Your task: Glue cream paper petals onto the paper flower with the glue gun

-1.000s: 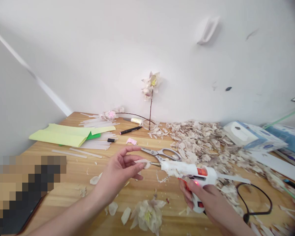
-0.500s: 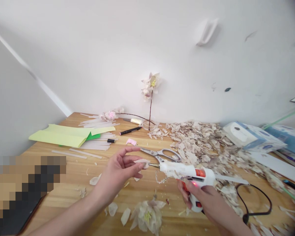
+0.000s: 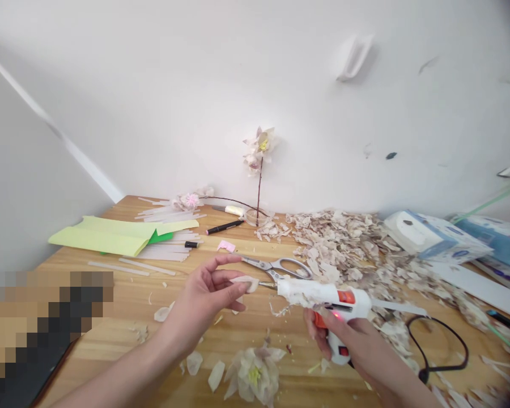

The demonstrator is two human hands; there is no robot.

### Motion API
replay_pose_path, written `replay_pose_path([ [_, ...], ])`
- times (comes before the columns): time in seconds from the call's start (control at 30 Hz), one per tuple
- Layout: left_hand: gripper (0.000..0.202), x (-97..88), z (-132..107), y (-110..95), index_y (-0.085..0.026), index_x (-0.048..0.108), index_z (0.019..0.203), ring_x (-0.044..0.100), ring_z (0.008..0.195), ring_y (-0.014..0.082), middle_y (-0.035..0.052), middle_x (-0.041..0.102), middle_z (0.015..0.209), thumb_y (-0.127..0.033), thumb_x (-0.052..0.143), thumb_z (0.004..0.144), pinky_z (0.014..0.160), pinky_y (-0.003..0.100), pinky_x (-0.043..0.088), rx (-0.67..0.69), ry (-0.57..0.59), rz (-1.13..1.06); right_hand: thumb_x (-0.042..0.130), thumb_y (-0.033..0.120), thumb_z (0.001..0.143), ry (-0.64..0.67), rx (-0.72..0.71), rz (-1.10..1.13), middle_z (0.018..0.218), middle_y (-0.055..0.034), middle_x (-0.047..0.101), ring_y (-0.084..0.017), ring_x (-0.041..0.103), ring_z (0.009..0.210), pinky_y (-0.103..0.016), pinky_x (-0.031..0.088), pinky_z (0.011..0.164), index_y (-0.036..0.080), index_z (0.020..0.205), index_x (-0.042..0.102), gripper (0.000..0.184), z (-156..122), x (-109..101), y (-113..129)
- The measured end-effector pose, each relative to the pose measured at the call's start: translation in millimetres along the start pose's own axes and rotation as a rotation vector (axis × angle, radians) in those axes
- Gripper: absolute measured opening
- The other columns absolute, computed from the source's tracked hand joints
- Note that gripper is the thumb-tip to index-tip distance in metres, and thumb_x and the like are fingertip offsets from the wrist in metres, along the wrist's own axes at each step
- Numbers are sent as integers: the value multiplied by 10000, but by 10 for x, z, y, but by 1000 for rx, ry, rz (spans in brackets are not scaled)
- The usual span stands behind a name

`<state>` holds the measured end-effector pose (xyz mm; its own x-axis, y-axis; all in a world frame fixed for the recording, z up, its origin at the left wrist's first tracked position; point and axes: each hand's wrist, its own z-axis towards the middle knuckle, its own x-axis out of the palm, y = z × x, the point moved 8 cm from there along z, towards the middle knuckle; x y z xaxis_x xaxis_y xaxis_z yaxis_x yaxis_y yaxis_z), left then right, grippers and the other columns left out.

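Observation:
Between the thumb and fingers of my left hand (image 3: 215,288) is a small pale petal (image 3: 247,283). My right hand (image 3: 344,340) is wrapped round the handle of a white and orange hot glue gun (image 3: 318,293), its red light lit. The gun's metal nozzle points left and meets the petal's edge, or sits very close to it. A clear glue stick (image 3: 399,307) juts from the gun's back. Silver scissors (image 3: 276,265) lie just behind the nozzle. In front of my hands a pale flower with a yellow centre (image 3: 255,371) rests on the wooden table, beside loose petals (image 3: 216,375).
A large heap of petals (image 3: 344,238) covers the right back. Tissue packs (image 3: 436,235) stand beyond it. A black cable (image 3: 463,345) loops at right. Yellow-green paper (image 3: 106,235), a black marker (image 3: 224,228) and glue sticks (image 3: 119,268) lie left. One stemmed flower (image 3: 260,144) stands against the wall.
My hands stay almost still, with the petal at the nozzle in both frames. The whole view has shifted very slightly.

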<state>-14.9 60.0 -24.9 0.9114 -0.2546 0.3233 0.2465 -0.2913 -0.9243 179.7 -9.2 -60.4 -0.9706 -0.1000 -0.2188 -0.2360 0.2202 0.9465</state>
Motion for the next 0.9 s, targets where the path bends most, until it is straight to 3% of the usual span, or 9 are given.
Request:
replay_pose_path([
  [0.23, 453, 12, -1, 22, -183, 592, 987, 650, 666, 144, -21, 679, 668, -223, 791, 582, 528, 214, 529, -29, 7, -5, 448, 671, 767, 27, 8, 6, 503, -2, 526, -133, 448, 484, -271, 308, 520, 157, 647, 615, 554, 0, 19, -33],
  [0.47, 454, 5, 10, 55, -188, 581, 1002, 666, 711, 168, -4, 697, 718, -231, 781, 597, 530, 230, 532, -54, 16, 8, 518, 647, 742, -48, -18, 106, 522, 12, 512, -115, 439, 465, -256, 299, 490, 167, 617, 583, 500, 12, -18, 17],
  [0.63, 483, 4, 14, 61, -184, 565, 1022, 660, 707, 155, -15, 687, 711, -227, 786, 594, 536, 230, 538, -69, 23, 6, 453, 651, 779, 8, -20, 50, 509, 4, 504, -126, 431, 483, -272, 297, 515, 159, 629, 605, 536, 19, 30, 31],
  [0.9, 499, -9, 26, 60, -181, 556, 1012, 666, 708, 159, -13, 690, 716, -222, 797, 577, 522, 221, 535, -76, 21, -24, 479, 652, 765, -15, -27, 50, 542, 1, 513, -127, 457, 483, -270, 308, 504, 157, 658, 614, 524, 21, 9, 27],
])
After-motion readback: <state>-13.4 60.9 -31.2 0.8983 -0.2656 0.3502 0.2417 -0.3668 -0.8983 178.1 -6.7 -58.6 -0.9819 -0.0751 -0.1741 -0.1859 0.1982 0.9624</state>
